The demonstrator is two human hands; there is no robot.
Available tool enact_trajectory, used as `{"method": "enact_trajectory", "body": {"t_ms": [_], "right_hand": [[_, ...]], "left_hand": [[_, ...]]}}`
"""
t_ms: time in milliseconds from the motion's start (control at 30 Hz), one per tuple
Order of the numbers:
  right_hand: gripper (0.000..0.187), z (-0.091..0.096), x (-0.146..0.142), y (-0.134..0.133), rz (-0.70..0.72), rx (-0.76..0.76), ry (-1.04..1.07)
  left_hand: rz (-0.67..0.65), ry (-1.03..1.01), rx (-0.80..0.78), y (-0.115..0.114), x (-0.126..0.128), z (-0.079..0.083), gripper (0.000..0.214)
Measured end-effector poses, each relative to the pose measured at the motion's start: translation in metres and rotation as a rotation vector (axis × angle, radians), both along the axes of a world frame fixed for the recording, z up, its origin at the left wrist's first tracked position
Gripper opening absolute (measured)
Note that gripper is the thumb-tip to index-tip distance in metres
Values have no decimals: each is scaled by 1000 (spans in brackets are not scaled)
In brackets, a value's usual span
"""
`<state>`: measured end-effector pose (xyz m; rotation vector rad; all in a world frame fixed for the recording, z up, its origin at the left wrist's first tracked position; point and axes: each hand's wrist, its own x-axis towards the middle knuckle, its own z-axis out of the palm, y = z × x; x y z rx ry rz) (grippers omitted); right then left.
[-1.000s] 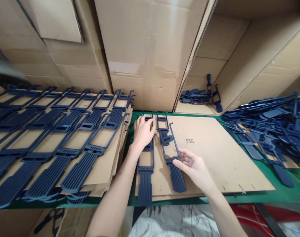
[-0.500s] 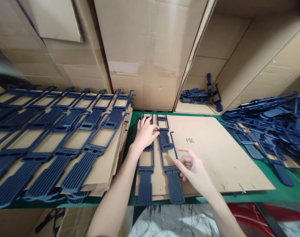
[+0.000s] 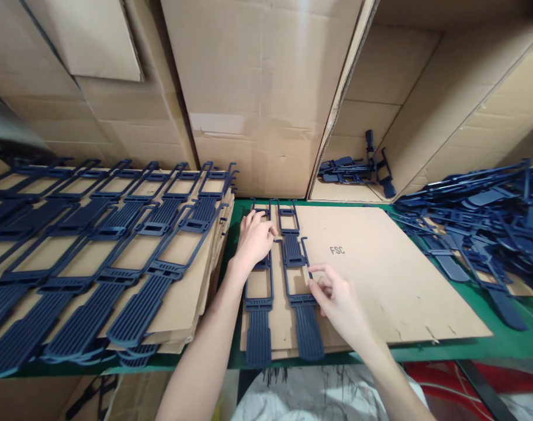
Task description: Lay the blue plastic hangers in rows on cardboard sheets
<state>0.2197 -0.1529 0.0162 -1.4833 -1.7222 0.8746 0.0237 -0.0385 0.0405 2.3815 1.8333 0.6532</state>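
Two long dark blue plastic frames with ribbed ends lie side by side on a cardboard sheet (image 3: 371, 280) marked FSC. My left hand (image 3: 254, 237) rests over the upper part of the left frame (image 3: 258, 336), fingers apart and slightly bent, hiding part of it. At the right frame (image 3: 309, 330), my right hand (image 3: 336, 295) has thumb and forefinger closed on the right side rod, just above the ribbed end. Its other fingers are curled under and partly hidden.
On the left, stacked cardboard sheets (image 3: 214, 257) carry rows of similar blue frames. A tangled heap of blue parts (image 3: 481, 216) lies at the right. More parts sit in an open cardboard box (image 3: 354, 190) behind. Green table (image 3: 459, 349) shows around the sheet.
My right thumb and forefinger have come together on the right frame's side. That frame's ribbed end has swung slightly left, so it lies straighter. My left hand has shifted a little left.
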Motion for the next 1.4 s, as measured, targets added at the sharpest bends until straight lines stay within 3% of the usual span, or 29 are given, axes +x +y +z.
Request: {"method": "enact_trajectory", "body": {"t_ms": [267, 500, 767, 967, 1233, 1400], "right_hand": [[23, -1, -2, 2, 22, 115, -156], [25, 1, -2, 0, 74, 71, -269], [20, -1, -3, 4, 27, 227, -248], [22, -3, -6, 7, 50, 233, -249], [18, 7, -6, 8, 81, 279, -296], [18, 25, 5, 21, 129, 375, -333]], "left_hand": [[1, -7, -1, -1, 1, 0, 17], [-17, -25, 23, -1, 0, 1, 14], [-30, -33, 24, -1, -1, -1, 14], [-31, -30, 18, 0, -1, -2, 15], [-26, -34, 18, 0, -1, -1, 17], [-29, -45, 28, -1, 1, -1, 23]]}}
